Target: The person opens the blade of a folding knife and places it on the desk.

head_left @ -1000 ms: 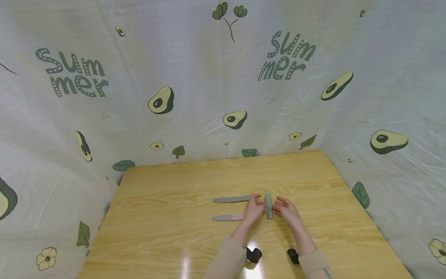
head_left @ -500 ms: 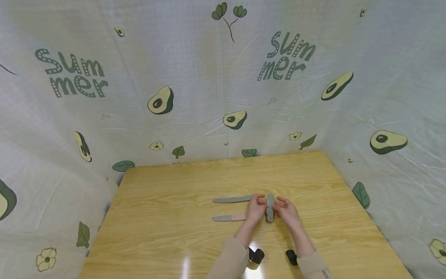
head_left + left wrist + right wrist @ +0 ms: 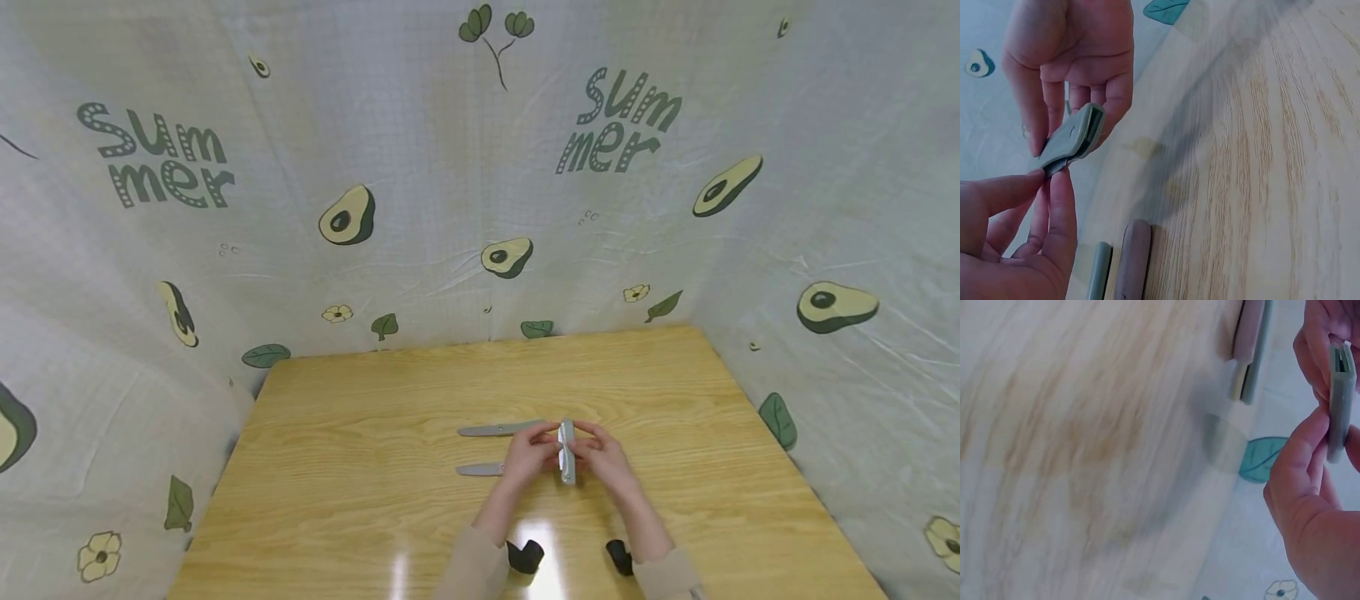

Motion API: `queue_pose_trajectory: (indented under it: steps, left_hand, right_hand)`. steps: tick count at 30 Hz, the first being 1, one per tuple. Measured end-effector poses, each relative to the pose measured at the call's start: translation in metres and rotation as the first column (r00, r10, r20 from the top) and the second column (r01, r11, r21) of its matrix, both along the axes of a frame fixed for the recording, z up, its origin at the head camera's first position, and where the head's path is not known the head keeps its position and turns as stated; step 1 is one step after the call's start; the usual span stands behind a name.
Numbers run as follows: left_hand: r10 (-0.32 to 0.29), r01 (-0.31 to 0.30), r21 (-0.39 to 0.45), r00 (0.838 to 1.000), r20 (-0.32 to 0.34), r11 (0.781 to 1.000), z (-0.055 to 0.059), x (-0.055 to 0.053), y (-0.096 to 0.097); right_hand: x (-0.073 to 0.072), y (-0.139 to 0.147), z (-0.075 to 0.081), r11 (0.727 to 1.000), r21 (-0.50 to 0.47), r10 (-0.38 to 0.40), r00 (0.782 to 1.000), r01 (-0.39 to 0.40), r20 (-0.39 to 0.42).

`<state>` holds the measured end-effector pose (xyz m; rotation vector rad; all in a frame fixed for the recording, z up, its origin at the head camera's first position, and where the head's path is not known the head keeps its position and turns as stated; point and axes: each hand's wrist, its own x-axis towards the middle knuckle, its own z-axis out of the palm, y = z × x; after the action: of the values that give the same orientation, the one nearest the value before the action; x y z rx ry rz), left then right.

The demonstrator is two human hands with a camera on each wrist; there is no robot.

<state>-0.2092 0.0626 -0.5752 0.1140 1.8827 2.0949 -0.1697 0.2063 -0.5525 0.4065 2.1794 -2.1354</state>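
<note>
A folding knife (image 3: 567,467) with a grey-green handle is held between both hands, its blade lying along the handle in the head view. My right hand (image 3: 606,460) grips the handle from the right with thumb and fingers. From the other side my left hand (image 3: 525,457) pinches the knife's edge where the blade shows, thumb and fingertips meeting there in the left wrist view. One end of the handle (image 3: 1085,128) shows a dark slot. Beside the left hand lie two unfolded knives, one green-handled (image 3: 480,431), one pink-handled (image 3: 478,470) and partly covered by that hand.
The knives are on a light wooden table (image 3: 360,433). A pale cloth (image 3: 420,208) printed with avocados and leaves surrounds its back and sides. Black wrist-worn pieces (image 3: 527,557) hang by both forearms.
The knife was near the table between both hands. Both hands have closed in on it, turned it so the blade side shows, and shifted slightly left, covering more of the pink-handled knife.
</note>
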Motion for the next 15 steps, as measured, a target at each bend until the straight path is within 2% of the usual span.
queue_pose_trajectory:
  steps: [3,6,10,15]
  left_hand:
    - [-0.005,0.004,0.049,1.0,0.023,0.999,0.001,0.004,-0.012]
    - [-0.013,0.012,0.075,1.0,0.018,0.997,0.003,0.009,-0.024]
    - [-0.032,0.033,0.066,0.999,-0.019,0.997,0.005,0.016,-0.039]
    - [-0.046,0.047,0.062,0.999,-0.026,0.997,0.004,0.026,-0.055]
  right_hand:
    - [0.003,-0.007,0.005,0.999,-0.032,0.043,0.999,-0.043,-0.014]
    - [0.006,-0.012,0.01,0.993,-0.047,0.107,0.994,-0.109,-0.033]
    - [0.01,-0.019,0.013,0.977,-0.043,0.204,0.977,-0.207,-0.069]
    - [0.012,-0.03,0.012,0.96,-0.053,0.27,0.96,-0.274,-0.069]
